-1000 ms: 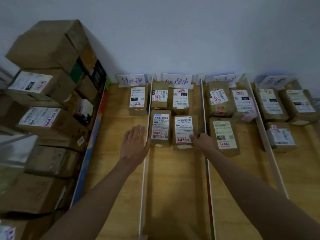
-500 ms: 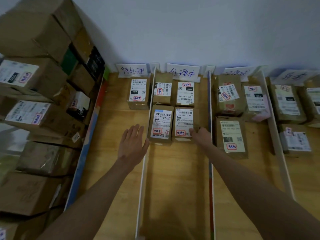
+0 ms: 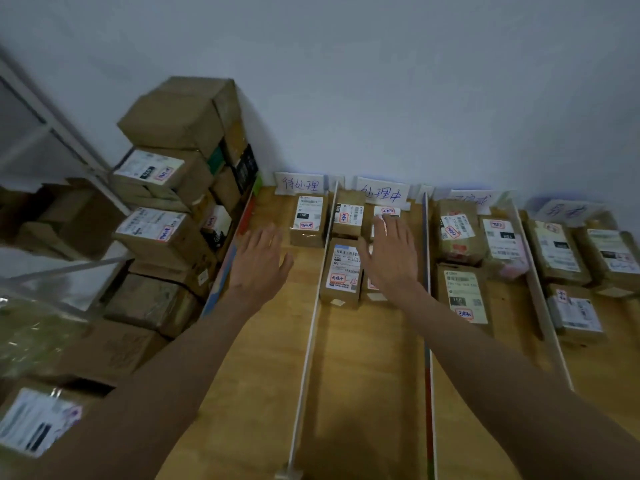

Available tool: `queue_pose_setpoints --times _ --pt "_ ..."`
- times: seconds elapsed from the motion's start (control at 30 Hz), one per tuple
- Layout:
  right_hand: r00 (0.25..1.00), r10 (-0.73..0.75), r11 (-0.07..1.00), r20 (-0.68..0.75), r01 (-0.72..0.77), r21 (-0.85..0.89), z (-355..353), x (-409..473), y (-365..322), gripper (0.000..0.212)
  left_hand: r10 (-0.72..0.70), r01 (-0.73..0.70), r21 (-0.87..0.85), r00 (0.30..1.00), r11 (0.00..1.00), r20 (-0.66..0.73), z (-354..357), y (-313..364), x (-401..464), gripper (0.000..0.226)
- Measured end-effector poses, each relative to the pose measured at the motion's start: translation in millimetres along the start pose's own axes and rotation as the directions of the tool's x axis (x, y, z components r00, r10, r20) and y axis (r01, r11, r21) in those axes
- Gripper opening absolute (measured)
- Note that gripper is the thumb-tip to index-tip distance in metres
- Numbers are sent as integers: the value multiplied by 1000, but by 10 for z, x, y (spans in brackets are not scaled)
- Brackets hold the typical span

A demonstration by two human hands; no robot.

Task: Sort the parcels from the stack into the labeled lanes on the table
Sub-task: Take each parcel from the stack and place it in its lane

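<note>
Both hands reach forward over a pale wooden table (image 3: 363, 393), palms down with fingers straight and spread, holding nothing. The left hand (image 3: 258, 263) hovers over the leftmost lane, and beyond its fingertips a single parcel (image 3: 307, 220) stands against the back under a handwritten lane card (image 3: 300, 183). To the left of that hand, past the table's coloured edge strip (image 3: 225, 275), rises the stack (image 3: 173, 188) of brown cardboard parcels, several bearing white shipping labels with red marks. A thin white divider (image 3: 311, 327) runs between the two hands. The right hand (image 3: 389, 259) lies over the second lane and covers two parcels there; whether it touches them cannot be told. Just left of it sits a labelled parcel (image 3: 341, 271), with another (image 3: 348, 214) behind it. To the right of the right hand a dark divider (image 3: 427, 306) follows, then two more lanes filled with parcels, the nearest one (image 3: 464, 296) just beside the wrist. A plain pale wall (image 3: 381, 81) closes the back, and the light is dim.
</note>
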State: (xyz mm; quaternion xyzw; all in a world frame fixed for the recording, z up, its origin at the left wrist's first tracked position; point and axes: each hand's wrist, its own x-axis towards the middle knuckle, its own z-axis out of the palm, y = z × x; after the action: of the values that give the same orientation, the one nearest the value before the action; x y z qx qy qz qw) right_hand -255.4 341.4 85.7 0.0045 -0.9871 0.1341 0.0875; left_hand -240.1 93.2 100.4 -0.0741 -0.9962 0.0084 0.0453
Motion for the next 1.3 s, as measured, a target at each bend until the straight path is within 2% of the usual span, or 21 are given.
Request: queue_pose_setpoints --times 0.27,0.4,0.53,0.73,1.0,1.3 --pt "980 -185 982 -71 182 -40 -157 -123 -1038 53 -140 146 28 977 989 -162 -609 -832 -579 51" --pt "971 -230 973 -68 228 -40 -158 -225 -1518 56 -232 242 42 958 969 -166 -770 -1232 -913 50" --pt "957 -273 962 -97 270 -41 -193 -283 -1896 50 -285 295 33 942 955 -178 -865 -1585 -1108 50" --pt "951 -286 958 -116 285 -28 -149 -289 -2361 44 -322 329 16 933 944 -163 -833 -2096 -1138 55" --pt "982 -154 987 -108 157 20 49 -188 -3008 43 -252 250 -28 960 968 -124 -790 -2787 -901 56" --pt "996 36 997 -81 -30 68 177 188 -3529 47 -158 154 -41 980 987 -120 -751 -3370 -111 58"
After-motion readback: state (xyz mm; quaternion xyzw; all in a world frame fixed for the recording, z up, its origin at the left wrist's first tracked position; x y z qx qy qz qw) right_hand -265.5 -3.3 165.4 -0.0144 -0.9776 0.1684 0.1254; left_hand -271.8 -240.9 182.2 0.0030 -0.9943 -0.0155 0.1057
